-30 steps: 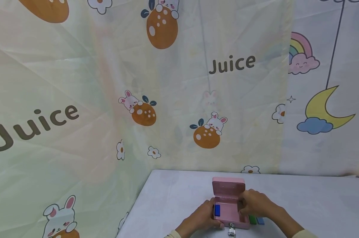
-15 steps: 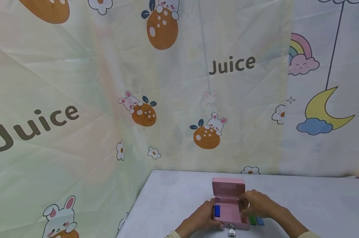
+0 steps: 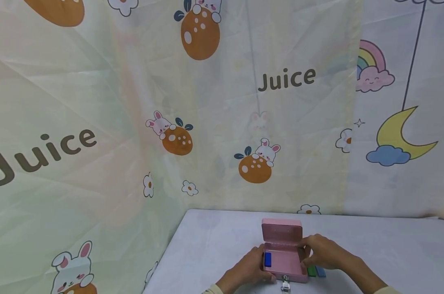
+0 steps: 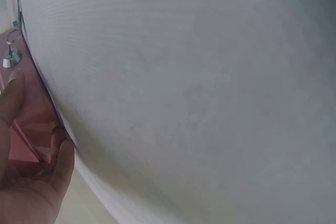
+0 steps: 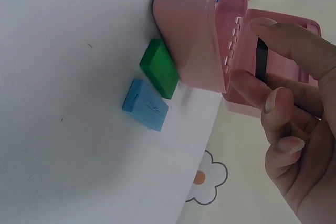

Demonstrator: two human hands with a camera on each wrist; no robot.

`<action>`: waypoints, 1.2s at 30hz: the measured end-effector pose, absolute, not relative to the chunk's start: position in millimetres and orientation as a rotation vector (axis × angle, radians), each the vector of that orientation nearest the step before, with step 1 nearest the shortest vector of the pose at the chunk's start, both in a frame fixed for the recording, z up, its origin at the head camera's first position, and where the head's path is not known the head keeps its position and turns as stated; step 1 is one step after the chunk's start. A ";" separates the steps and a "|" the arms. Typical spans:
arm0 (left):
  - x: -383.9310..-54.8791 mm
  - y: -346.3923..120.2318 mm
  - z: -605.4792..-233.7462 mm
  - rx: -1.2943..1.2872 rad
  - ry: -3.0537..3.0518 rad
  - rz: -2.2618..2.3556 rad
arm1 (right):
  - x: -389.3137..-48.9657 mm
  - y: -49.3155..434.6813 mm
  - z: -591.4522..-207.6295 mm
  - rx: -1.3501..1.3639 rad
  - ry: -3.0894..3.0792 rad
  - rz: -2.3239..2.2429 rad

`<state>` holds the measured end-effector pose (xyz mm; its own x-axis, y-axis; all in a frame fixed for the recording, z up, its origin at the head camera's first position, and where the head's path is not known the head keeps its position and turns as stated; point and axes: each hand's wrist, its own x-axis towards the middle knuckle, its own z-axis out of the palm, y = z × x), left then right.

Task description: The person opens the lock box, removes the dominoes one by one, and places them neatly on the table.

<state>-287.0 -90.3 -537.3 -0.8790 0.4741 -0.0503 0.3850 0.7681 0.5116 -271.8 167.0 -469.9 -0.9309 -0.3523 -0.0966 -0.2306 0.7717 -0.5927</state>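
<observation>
A pink metal box [image 3: 285, 262] stands on the table with its lid [image 3: 282, 231] raised. Inside, against its left wall, lies a dark blue block [image 3: 267, 259]. My left hand [image 3: 248, 265] grips the box's left side, and in the left wrist view its thumb and fingers [image 4: 64, 163] touch the pink walls. Over the right wall, my right hand [image 3: 322, 251] pinches a thin black block [image 5: 261, 59] between thumb and forefinger. A green block [image 5: 160, 69] and a light blue block [image 5: 146, 106] lie beside the box on its right.
A metal clasp [image 3: 286, 285] hangs at the front of the box. White cloth covers the table [image 3: 383, 249]. Printed curtains [image 3: 222, 192] hang behind the table and along its left side.
My right hand has shifted slightly to the right, from inside the box toward its right wall. The left hand and the box have stayed in place.
</observation>
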 end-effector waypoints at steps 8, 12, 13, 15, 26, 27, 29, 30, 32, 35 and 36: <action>-287.1 -89.8 -538.3 0.688 2.796 0.746 | -270.1 172.2 -469.2 -0.424 2.772 -0.862; -287.9 -89.2 -537.7 0.695 2.801 0.745 | -269.6 174.6 -469.9 -0.405 2.778 -0.865; -288.0 -88.9 -537.4 0.691 2.799 0.746 | -269.6 175.4 -470.7 -0.405 2.781 -0.863; -286.9 -89.4 -536.1 0.690 2.799 0.741 | -269.7 176.7 -472.6 -0.393 2.781 -0.863; -285.6 -90.0 -535.2 0.652 2.779 0.751 | -267.5 186.5 -481.2 -0.460 2.759 -0.889; -285.6 -90.2 -535.3 0.655 2.779 0.753 | -267.6 187.3 -481.9 -0.461 2.756 -0.891; -285.6 -90.7 -535.3 0.664 2.781 0.753 | -267.9 188.4 -483.1 -0.449 2.749 -0.895; -285.9 -90.7 -535.3 0.666 2.780 0.752 | -268.2 188.9 -483.8 -0.435 2.745 -0.897; -286.4 -90.5 -535.5 0.664 2.778 0.750 | -269.0 189.8 -485.7 -0.399 2.741 -0.901; -287.2 -90.3 -536.2 0.663 2.779 0.743 | -269.7 191.6 -489.0 -0.356 2.740 -0.891; -287.4 -90.4 -536.7 0.662 2.780 0.740 | -269.8 191.9 -489.8 -0.343 2.738 -0.889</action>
